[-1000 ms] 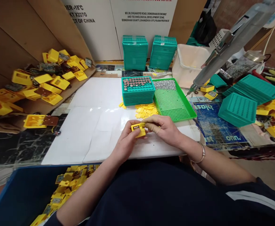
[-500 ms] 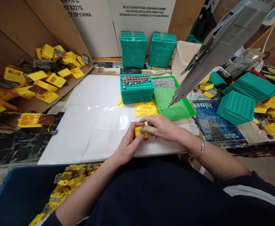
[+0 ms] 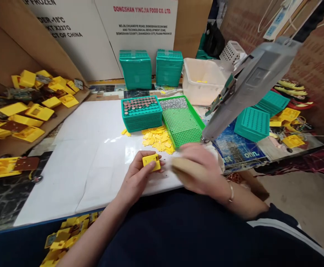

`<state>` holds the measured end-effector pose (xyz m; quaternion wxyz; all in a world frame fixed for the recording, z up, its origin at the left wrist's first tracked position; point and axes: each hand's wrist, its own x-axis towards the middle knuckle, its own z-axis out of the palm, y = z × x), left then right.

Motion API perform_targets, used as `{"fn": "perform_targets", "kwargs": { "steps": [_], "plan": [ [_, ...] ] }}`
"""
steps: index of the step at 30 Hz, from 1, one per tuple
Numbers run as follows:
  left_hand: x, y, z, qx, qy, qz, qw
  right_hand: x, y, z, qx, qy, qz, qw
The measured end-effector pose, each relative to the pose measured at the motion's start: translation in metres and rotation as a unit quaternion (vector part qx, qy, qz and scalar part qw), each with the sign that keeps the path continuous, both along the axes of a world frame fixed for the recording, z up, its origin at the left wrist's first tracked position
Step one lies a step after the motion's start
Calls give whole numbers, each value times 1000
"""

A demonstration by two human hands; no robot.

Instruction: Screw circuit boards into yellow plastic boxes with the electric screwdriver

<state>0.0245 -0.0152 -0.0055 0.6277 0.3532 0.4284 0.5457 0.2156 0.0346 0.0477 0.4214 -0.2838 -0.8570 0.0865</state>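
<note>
A small yellow plastic case (image 3: pixel 151 163) with a cut-out is held between the thumb and fingers of my left hand (image 3: pixel 135 176), just above the white work surface (image 3: pixel 100 155). To its right, apart from the case, my right hand (image 3: pixel 197 168) is smeared by motion, so its fingers cannot be made out. A grey electric screwdriver (image 3: pixel 247 83) hangs slanting down, its lower end right behind my right hand and its bit hidden. Beyond the left hand lies a pile of thin yellow plastic pieces (image 3: pixel 157 139).
A green perforated tray (image 3: pixel 184 122) holds small metal screws (image 3: pixel 174 103). Next to it, stacked teal trays (image 3: pixel 142 120) carry round reddish parts. Yellow cases (image 3: pixel 41 111) with circuit boards fill a cardboard box at left; more lie in a blue bin (image 3: pixel 14 241). A translucent tub (image 3: pixel 202 87) stands behind.
My right hand has come off the yellow case and moved right, beside the screwdriver. My left hand still holds the case, now turned more face-up. The whole view has shifted right.
</note>
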Motion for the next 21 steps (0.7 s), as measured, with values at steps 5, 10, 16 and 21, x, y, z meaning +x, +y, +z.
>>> {"fn": "perform_targets", "kwargs": {
  "steps": [5, 10, 16, 21],
  "plan": [
    [12, 11, 5, -68, -41, -26, 996, 53, 38, 28, 22, 311, -119, 943],
    [25, 18, 5, -83, -38, -64, 994, 67, 104, 22, -214, 220, -19, 952],
    [27, 17, 7, -97, -18, -50, 994, 52, 145, -1, -192, 203, -126, 952],
    [27, 19, 6, -104, -15, -54, 993, 46, 153, -16, -185, 227, -154, 944]
  ]
}}
